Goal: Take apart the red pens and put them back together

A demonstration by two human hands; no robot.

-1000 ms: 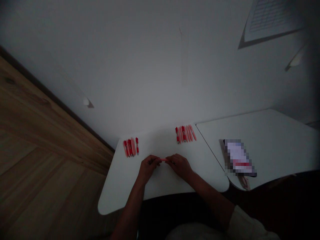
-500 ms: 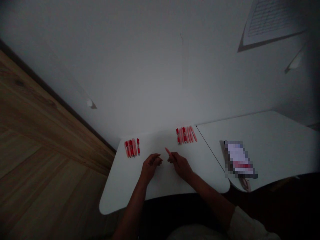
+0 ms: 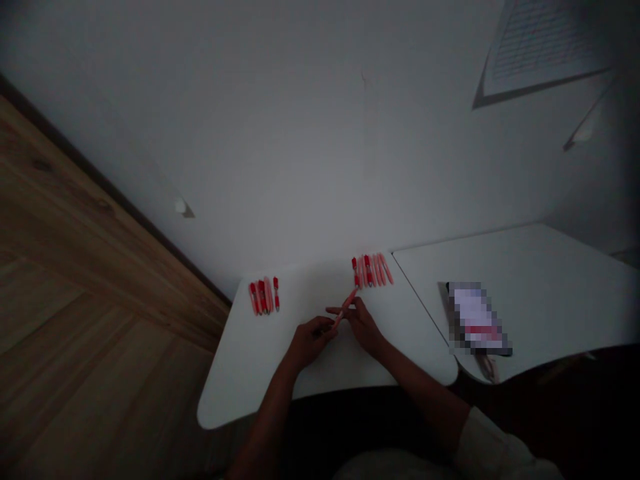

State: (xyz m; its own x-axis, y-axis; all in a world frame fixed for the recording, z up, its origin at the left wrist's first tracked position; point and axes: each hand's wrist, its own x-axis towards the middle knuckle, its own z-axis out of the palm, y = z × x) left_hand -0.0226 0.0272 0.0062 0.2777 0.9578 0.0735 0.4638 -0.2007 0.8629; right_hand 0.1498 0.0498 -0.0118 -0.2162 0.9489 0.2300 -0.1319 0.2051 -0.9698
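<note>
Over the middle of a small white table, my left hand and my right hand meet around one pink pen. The pen slants up to the right, its tip toward the far pile. My right hand's fingers pinch its upper half. My left hand is curled at its lower end and seems to touch it. A pile of red and pink pens lies at the table's far left. A second pile of red and pink pens lies at the far right, just beyond my right hand.
A second white table adjoins on the right and bears a dark flat object with a blurred face. A white wall stands close behind both tables. Wooden flooring lies to the left. The scene is dim.
A second ago both hands held the pen level between them. The hands then parted, the right one keeping the pen. Now they meet again with the pen slanted toward the far right pile.
</note>
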